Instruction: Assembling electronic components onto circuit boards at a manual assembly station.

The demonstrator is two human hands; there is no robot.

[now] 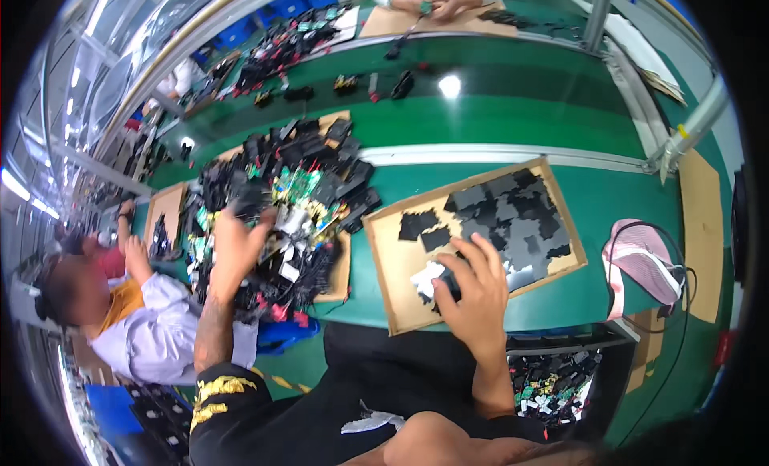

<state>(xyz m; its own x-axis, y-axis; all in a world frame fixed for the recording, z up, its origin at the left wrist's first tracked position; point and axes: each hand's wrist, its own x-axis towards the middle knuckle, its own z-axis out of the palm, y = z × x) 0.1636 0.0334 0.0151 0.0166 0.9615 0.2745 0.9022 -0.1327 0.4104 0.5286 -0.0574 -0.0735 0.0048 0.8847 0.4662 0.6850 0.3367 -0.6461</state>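
Observation:
My left hand is over a heap of mixed electronic parts on the green bench, its fingers curled round a blurred black part. The heap mixes black plastic pieces, green circuit boards, white pieces and wires. To the right, a shallow cardboard tray lies at an angle, with flat black and grey pieces covering much of its bottom. Over the tray's near side, my right hand has its fingers spread. Beside its thumb are a shiny white piece and a dark piece, partly covered by the hand.
A pink and white cap with a black cable lies at the bench's right end. Below the bench stands a bin of small parts. A co-worker sits at left; another person's hands work across the green conveyor. A metal rail runs behind the tray.

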